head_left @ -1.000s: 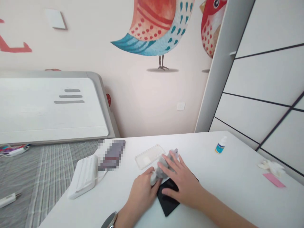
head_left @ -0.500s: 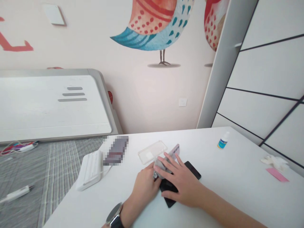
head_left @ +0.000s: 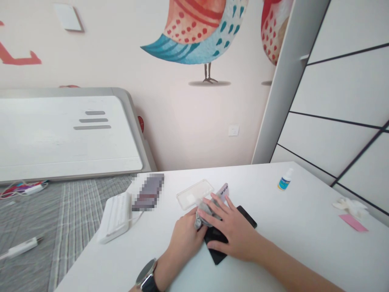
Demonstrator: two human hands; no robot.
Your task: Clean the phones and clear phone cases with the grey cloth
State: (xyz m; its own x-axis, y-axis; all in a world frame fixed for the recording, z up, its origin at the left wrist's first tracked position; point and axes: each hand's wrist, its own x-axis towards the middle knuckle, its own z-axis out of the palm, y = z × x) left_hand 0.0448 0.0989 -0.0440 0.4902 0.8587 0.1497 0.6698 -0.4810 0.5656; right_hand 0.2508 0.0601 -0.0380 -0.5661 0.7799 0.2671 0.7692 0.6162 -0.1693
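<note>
A lilac phone (head_left: 224,190) with dark camera lenses is tilted up between my hands, most of it covered. My left hand (head_left: 187,232), with a watch on the wrist, is closed around its lower part, though the fingertips are hidden. Over the phone, my right hand (head_left: 238,231) spreads its fingers and presses a crumpled grey cloth (head_left: 204,217) against it. Below both hands a black phone (head_left: 217,256) lies flat on the white table (head_left: 282,247), partly covered by my right hand. Just behind them is a clear phone case (head_left: 194,194).
A white power strip (head_left: 117,217) and a blurred-out flat object (head_left: 149,192) lie at the left. Toward the right are a small spray bottle (head_left: 285,180), crumpled white tissue (head_left: 352,207) and a pink slip (head_left: 354,223). A bed (head_left: 79,215) adjoins the table's left edge.
The lilac phone has turned slightly, so its lenses show more plainly. My right fingers and the cloth have shifted a little to the left. My left hand stays nearly where it was.
</note>
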